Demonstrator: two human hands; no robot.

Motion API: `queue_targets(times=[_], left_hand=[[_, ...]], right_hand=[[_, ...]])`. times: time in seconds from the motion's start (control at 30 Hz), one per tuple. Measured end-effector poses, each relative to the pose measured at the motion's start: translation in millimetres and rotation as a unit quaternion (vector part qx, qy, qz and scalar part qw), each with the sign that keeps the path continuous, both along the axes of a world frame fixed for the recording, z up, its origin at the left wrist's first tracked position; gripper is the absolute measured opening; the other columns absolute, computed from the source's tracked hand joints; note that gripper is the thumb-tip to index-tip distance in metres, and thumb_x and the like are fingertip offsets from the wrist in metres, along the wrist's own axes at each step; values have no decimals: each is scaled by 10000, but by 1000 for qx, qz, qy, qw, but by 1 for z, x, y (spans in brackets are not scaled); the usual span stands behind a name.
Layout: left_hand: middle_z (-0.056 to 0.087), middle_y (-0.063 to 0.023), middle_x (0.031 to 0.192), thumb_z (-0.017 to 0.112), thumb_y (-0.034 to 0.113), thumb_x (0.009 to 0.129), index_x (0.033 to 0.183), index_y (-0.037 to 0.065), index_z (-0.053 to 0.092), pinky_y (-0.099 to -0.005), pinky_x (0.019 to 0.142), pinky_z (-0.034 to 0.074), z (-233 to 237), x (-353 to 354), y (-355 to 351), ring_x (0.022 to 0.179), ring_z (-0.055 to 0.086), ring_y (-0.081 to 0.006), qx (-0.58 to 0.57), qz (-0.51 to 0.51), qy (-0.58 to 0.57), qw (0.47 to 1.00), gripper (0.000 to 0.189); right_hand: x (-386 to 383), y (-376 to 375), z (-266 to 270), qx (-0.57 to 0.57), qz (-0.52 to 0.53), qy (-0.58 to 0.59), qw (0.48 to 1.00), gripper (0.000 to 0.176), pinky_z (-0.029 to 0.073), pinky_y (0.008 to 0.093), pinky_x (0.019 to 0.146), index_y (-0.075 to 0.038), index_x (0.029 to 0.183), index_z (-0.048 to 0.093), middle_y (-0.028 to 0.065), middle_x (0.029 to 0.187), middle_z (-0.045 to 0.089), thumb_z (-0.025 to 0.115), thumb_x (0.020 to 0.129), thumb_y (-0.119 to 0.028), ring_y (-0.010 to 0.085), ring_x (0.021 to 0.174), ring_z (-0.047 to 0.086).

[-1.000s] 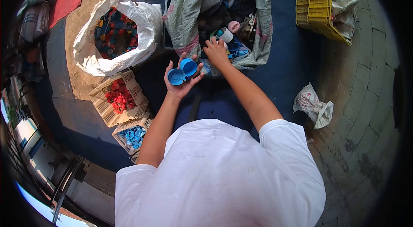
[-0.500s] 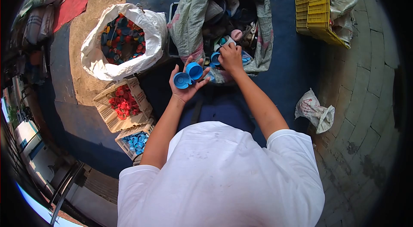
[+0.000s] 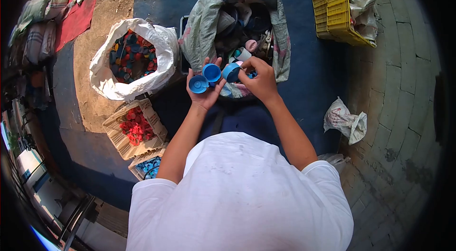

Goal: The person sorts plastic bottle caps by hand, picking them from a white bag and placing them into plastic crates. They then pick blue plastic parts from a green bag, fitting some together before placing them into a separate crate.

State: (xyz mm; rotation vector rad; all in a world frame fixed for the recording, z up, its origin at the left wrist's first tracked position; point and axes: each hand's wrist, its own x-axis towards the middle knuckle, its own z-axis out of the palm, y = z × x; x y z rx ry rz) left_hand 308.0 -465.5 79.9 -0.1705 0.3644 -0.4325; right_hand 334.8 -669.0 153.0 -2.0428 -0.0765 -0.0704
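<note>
Two round blue caps (image 3: pixel 211 72) rest in my left hand (image 3: pixel 205 94), its fingers curled up around them. My right hand (image 3: pixel 261 79) pinches another blue cap (image 3: pixel 231 72) close beside them, at the near rim of a large woven sack (image 3: pixel 195 37). Inside that sack lie mixed plastic pieces, among them a pink round one (image 3: pixel 251 45) and a white one. Both hands are over the sack's near left part, almost touching each other.
A white sack (image 3: pixel 166 44) of red, green and dark caps stands at left. Below it are a crate of red pieces (image 3: pixel 136 126) and a crate of blue pieces (image 3: pixel 151 167). A yellow crate (image 3: pixel 327 8) and a small white bag (image 3: pixel 342 120) are at right.
My right hand has lifted the blue cap out of the sack and brought it left, beside the caps in my left hand. The view has shifted slightly.
</note>
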Motion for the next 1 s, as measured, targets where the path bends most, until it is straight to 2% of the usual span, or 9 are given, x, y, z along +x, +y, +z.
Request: queue_targets(times=[0.1, 0.17, 0.37, 0.53, 0.63, 0.73, 0.87, 0.9, 1.0], left_hand=[[397, -167, 1574, 546, 599, 946, 1475, 163, 488, -590, 1205, 261, 7, 0, -7, 1450, 353, -430, 59, -8, -16, 998, 687], [431, -174, 1544, 519, 619, 948, 1432, 156, 525, -608, 1193, 261, 6, -2, -8, 1433, 374, -452, 57, -7, -11, 998, 670], [470, -153, 1520, 491, 643, 950, 1399, 182, 548, -631, 1153, 295, 6, -15, -2, 1389, 433, -453, 66, 2, 29, 997, 646], [485, -142, 1512, 513, 645, 944, 1397, 182, 553, -631, 1167, 285, 1, -22, 2, 1404, 423, -438, 36, 5, 40, 999, 649], [484, -138, 1512, 537, 649, 934, 1400, 181, 555, -629, 1185, 266, 5, -21, 2, 1422, 408, -427, 18, 5, 36, 999, 661], [495, -139, 1499, 507, 658, 942, 1393, 184, 554, -652, 1169, 280, 8, -20, 4, 1395, 427, -455, 14, 14, 56, 998, 656], [498, -140, 1493, 511, 663, 940, 1398, 183, 548, -652, 1165, 289, 9, -20, 5, 1390, 432, -459, 20, 11, 53, 998, 665], [499, -140, 1491, 513, 665, 939, 1399, 182, 547, -653, 1164, 291, 10, -20, 6, 1389, 433, -461, 21, 7, 54, 998, 668], [496, -143, 1492, 515, 663, 941, 1403, 179, 541, -653, 1154, 308, 8, -21, 7, 1391, 430, -460, 29, 5, 51, 998, 669]], right_hand=[[-10, 15, -2, -59, 83, -51, 994, 124, 520, 371, 700, -52, 824, 648, 84, 777, 656, 744, 758, -95, 254, 717, 660], [-18, 23, -12, -79, 124, -51, 988, 134, 532, 374, 732, -45, 858, 670, 91, 845, 689, 756, 761, -81, 261, 752, 671], [-27, 32, -18, -28, 136, -41, 989, 175, 525, 387, 721, -63, 928, 690, 83, 837, 677, 757, 775, -114, 264, 745, 668], [-26, 13, -10, 46, 168, 47, 984, 192, 526, 324, 678, -50, 1011, 703, 69, 913, 692, 749, 836, -110, 200, 722, 662], [-23, -6, -27, 79, 90, 82, 989, 159, 511, 296, 664, -38, 1029, 704, 52, 900, 688, 719, 887, -107, 147, 723, 647], [-18, -32, -86, 82, -31, 105, 991, 109, 503, 285, 669, -28, 1006, 706, 42, 853, 678, 667, 943, -107, 106, 744, 636], [-19, -59, -161, -108, -34, 167, 979, 187, 535, 384, 757, -32, 1000, 719, 121, 919, 716, 699, 880, -174, 279, 847, 699], [-21, -60, -178, -116, -29, 217, 969, 217, 540, 433, 828, -47, 1010, 722, 152, 987, 720, 699, 853, -196, 357, 921, 690], [-29, -62, -216, -250, -16, 175, 952, 216, 546, 448, 880, -76, 1044, 733, 159, 1038, 720, 666, 875, -194, 357, 972, 691]])
